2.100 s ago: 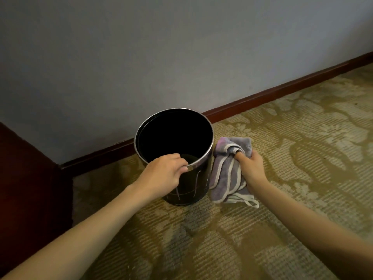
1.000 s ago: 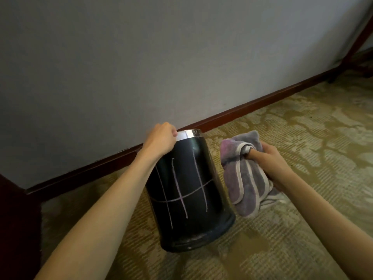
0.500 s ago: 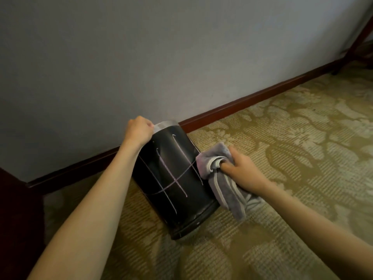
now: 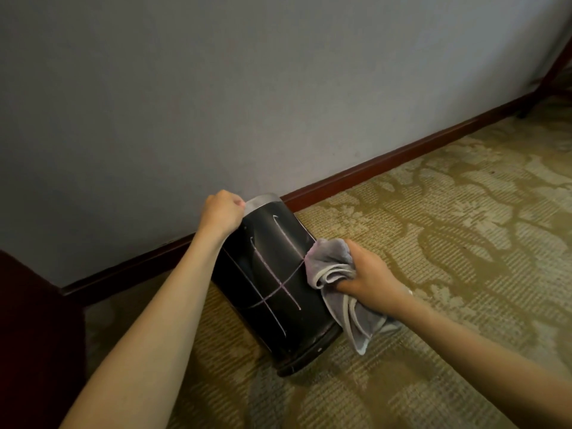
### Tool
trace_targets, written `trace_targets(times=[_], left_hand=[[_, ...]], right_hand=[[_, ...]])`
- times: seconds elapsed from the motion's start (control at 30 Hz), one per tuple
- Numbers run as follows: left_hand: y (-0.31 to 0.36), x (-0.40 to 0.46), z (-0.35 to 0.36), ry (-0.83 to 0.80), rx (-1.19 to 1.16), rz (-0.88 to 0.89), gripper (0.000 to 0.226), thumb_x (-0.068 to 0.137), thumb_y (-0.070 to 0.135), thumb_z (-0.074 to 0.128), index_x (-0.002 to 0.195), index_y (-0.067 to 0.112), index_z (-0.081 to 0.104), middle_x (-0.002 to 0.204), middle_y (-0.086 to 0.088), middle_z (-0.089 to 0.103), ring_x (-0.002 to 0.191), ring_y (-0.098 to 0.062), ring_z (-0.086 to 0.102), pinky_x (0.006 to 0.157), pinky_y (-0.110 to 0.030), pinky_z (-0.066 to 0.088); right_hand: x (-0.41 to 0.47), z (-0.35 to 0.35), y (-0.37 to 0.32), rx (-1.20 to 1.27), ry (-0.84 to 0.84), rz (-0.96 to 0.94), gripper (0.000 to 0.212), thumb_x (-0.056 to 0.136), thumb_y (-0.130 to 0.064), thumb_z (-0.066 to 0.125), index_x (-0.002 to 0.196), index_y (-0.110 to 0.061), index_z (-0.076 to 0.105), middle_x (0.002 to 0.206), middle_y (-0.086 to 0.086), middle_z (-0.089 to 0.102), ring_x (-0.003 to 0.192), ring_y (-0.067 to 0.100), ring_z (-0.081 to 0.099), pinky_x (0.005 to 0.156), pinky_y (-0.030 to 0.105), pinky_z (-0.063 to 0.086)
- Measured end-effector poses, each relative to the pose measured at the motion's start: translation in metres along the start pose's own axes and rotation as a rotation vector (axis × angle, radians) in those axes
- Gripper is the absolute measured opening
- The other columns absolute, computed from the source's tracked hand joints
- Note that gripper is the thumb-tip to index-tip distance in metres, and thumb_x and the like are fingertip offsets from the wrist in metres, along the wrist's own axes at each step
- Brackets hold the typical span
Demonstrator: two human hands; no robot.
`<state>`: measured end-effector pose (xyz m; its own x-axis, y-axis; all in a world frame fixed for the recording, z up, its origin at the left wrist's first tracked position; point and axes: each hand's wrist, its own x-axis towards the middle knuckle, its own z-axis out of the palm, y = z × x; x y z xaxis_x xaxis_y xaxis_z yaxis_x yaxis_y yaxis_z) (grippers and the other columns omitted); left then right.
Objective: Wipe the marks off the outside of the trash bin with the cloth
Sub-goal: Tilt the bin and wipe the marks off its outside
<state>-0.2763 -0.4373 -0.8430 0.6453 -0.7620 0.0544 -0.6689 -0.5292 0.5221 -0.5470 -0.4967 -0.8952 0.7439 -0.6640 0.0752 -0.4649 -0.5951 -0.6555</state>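
Black cylindrical metal trash bin, chalk-marked, tilted between hands. Left hand grips its silver rim; right hand clutches bunched grey striped cloth against its side.

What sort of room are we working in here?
Probably a hotel room or similar carpeted indoor room: patterned carpet, dark wooden baseboard under a plain wall, and a small black trash bin.

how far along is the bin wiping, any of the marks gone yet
Done: the left hand grips the silver rim, tilting the black trash bin so its marked side faces up. In hand: the right hand presses the bunched grey cloth against the bin's right side. Left: the pale chalk lines show plainly, so the wiping has barely started.
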Motion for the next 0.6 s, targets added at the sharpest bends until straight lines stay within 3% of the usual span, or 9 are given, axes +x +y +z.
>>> trace_targets(times=[0.07, 0.13, 0.3, 0.5, 0.6], left_hand=[[0.001, -0.002, 0.0, 0.001, -0.021, 0.02, 0.03, 0.08, -0.003, 0.039, 0.054, 0.01, 0.045, 0.057, -0.008, 0.039, 0.066, -0.027, 0.037, 0.064, -0.039, 0.039], [-0.002, -0.002, 0.002, 0.003, -0.046, 0.026, 0.036, 0.078, -0.005, 0.038, 0.049, 0.016, 0.034, 0.053, -0.001, 0.032, 0.063, -0.023, 0.032, 0.062, -0.034, 0.034], [-0.013, -0.002, 0.001, 0.002, -0.108, 0.017, 0.037, 0.084, -0.003, 0.041, 0.053, 0.017, 0.036, 0.056, -0.003, 0.034, 0.062, -0.021, 0.03, 0.064, -0.03, 0.031], [-0.005, -0.008, 0.001, -0.004, -0.11, 0.049, 0.041, 0.089, 0.003, 0.043, 0.052, 0.017, 0.034, 0.055, 0.001, 0.033, 0.061, -0.021, 0.034, 0.064, -0.029, 0.031], [0.015, -0.013, 0.002, -0.027, -0.086, 0.125, 0.042, 0.089, 0.003, 0.045, 0.051, 0.016, 0.033, 0.052, 0.001, 0.032, 0.059, -0.021, 0.034, 0.063, -0.03, 0.031]], right_hand=[[-0.002, -0.01, -0.001, -0.013, -0.03, -0.056, 0.021, 0.076, -0.013, 0.069, 0.089, -0.018, 0.053, 0.085, 0.001, 0.06, 0.078, 0.02, 0.058, 0.07, 0.041, 0.047], [-0.004, -0.023, -0.001, -0.134, -0.119, -0.128, 0.022, 0.074, -0.008, 0.062, 0.082, -0.023, 0.048, 0.079, -0.004, 0.056, 0.073, 0.015, 0.054, 0.066, 0.036, 0.045], [-0.019, -0.031, 0.01, -0.302, -0.259, -0.205, 0.029, 0.075, -0.008, 0.057, 0.098, -0.024, 0.053, 0.092, -0.01, 0.056, 0.084, 0.014, 0.054, 0.076, 0.038, 0.047], [-0.012, -0.023, 0.002, -0.283, -0.166, -0.221, 0.047, 0.079, -0.007, 0.055, 0.122, -0.026, 0.057, 0.118, -0.009, 0.061, 0.107, 0.016, 0.051, 0.092, 0.044, 0.041], [0.011, -0.025, -0.015, -0.282, -0.092, -0.253, 0.051, 0.08, -0.005, 0.056, 0.124, -0.03, 0.057, 0.124, -0.012, 0.06, 0.112, 0.016, 0.05, 0.096, 0.046, 0.039]])
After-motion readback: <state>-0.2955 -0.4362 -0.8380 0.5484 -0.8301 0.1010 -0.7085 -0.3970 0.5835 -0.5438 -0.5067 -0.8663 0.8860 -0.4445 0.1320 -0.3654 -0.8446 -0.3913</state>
